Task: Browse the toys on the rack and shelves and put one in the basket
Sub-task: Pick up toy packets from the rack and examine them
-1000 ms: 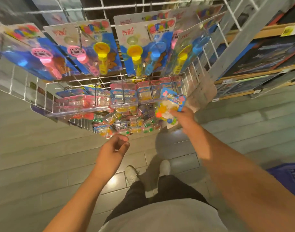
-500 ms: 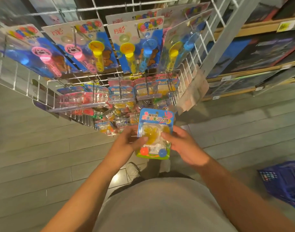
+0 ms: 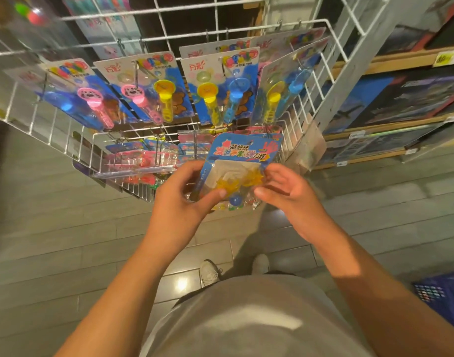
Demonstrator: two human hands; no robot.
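The left hand (image 3: 180, 199) pinches the toy pack's (image 3: 242, 161) left edge, the right hand (image 3: 285, 194) loosely open at its right edge, the wire rack (image 3: 148, 42) just beyond, bare floor (image 3: 53, 228) below.

A single wide-angle view comes from the person's head, looking forward and steeply down. The white wire rack (image 3: 169, 45) fills the upper half of the frame and bows strongly outward, so it stands close in front. The grey tiled floor (image 3: 40, 240) spreads across the lower half, with the person's own torso and shoes at the bottom centre. Wooden shelves (image 3: 400, 60) run along the upper right; their contents are perhaps too dim and slanted to read. No second view shares the scene.
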